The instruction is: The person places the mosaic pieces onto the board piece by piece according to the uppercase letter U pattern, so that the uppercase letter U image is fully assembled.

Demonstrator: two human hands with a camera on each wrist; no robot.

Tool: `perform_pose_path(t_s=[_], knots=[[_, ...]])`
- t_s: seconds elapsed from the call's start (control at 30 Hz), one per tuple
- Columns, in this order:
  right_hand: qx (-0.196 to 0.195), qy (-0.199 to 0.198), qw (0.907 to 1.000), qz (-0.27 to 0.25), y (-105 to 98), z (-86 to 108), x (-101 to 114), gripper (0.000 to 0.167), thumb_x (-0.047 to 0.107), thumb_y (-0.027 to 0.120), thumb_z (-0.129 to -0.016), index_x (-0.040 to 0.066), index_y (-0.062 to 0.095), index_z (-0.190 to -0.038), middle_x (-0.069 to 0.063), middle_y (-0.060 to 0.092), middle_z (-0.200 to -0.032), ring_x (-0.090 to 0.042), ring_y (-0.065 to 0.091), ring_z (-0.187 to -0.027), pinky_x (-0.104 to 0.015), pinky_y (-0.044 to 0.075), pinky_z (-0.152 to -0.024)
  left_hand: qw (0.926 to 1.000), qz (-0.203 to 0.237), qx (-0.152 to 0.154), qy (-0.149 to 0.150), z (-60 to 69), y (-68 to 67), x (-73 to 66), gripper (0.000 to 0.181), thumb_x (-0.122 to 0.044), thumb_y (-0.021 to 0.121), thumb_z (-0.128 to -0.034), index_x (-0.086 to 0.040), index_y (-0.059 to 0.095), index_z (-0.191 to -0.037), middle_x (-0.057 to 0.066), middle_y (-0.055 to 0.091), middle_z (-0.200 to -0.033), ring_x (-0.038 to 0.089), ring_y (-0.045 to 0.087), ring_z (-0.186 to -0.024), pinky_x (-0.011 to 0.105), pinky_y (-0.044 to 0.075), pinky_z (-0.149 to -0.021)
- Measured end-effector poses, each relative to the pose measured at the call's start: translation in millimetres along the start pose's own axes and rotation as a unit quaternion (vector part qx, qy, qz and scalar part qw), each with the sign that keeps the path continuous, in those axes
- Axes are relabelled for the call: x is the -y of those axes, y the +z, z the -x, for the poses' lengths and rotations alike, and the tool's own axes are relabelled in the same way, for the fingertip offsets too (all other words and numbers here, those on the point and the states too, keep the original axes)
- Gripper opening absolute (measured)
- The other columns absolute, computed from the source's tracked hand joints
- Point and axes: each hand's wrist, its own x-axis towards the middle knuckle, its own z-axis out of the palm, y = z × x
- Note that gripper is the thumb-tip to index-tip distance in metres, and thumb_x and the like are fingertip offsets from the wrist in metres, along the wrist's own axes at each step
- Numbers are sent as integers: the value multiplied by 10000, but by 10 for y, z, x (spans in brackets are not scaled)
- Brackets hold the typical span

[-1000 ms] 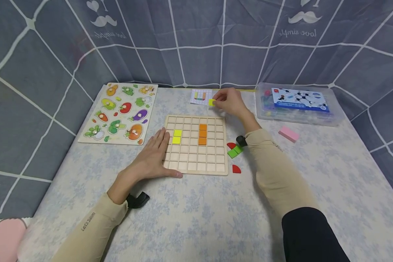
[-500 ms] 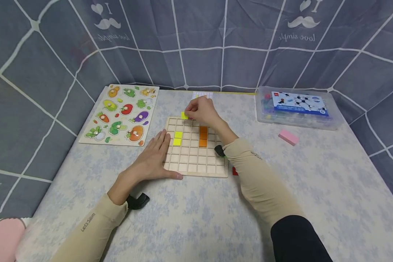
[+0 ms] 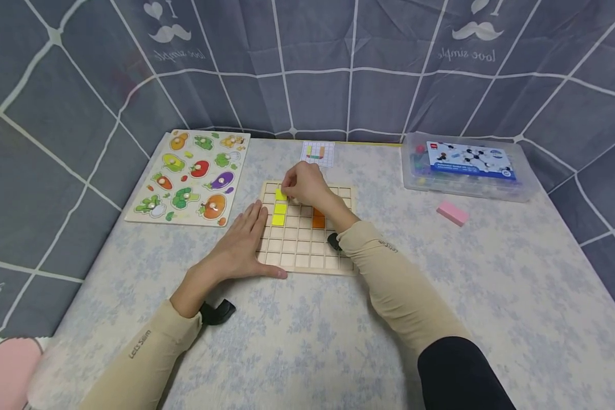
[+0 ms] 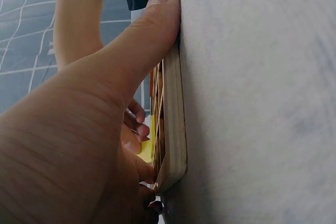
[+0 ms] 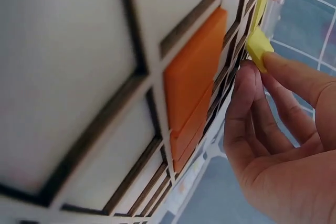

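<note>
My left hand (image 3: 238,247) rests against the left side of a wooden grid board (image 3: 302,246), fingers straight along it and thumb at the front edge. Above the far left part of the board, my right hand (image 3: 310,185) pinches a yellow square tile (image 5: 258,48) between thumb and finger. In the right wrist view that tile is tilted, one edge close to the grid. Two yellow tiles (image 3: 279,220) lie in cells just nearer in the same column. Orange tiles (image 3: 318,221) sit further right, partly hidden by the right hand and wrist.
A pattern card (image 3: 318,152) lies behind the board. To the left is a vegetable puzzle board (image 3: 187,179). A clear plastic case (image 3: 466,165) stands at the back right, with a pink block (image 3: 452,213) in front. The right forearm hides the area beside the board's right edge.
My right hand has carried the yellow tile from beside the card, leftward and then nearer, to the column of yellow tiles. The left hand has stayed at the board's edge.
</note>
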Motion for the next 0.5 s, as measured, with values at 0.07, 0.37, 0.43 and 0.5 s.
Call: perform_pose_path(t_s=[0.07,0.37,0.43,0.5], knots=[[34,-53,10000,63,2,1,-4,125,109,766,-963,63,839,-873,-83,792,-834,-254,700,-871,-385,567,-925,10000,-14,1,-8,-3,0,4,1486,-751,830,-726,38,-5,-1667,215,-107,-1760,368,-70,-1645,562,36,-1329],[-38,-351,9983,472,27,17,6,85,89,783,-952,53,860,-940,-83,821,-985,-249,746,-978,-365,605,-907,10000,-11,17,0,-6,-3,3,1475,-750,822,-737,43,-3,-1666,221,-106,-1758,376,-68,-1644,567,36,-1327],[-48,-360,9981,505,33,24,9,81,90,787,-952,55,860,-949,-81,820,-1001,-244,745,-978,-363,608,-899,10000,-12,16,8,-6,-2,3,1473,-752,820,-738,45,0,-1666,225,-101,-1758,380,-65,-1643,572,39,-1326],[-45,-357,9980,512,36,28,7,76,89,790,-951,60,860,-961,-76,820,-1016,-239,745,-982,-359,609,-900,10000,-31,31,-7,-5,0,1,1473,-757,817,-737,38,-3,-1668,220,-104,-1759,372,-70,-1644,564,36,-1328]])
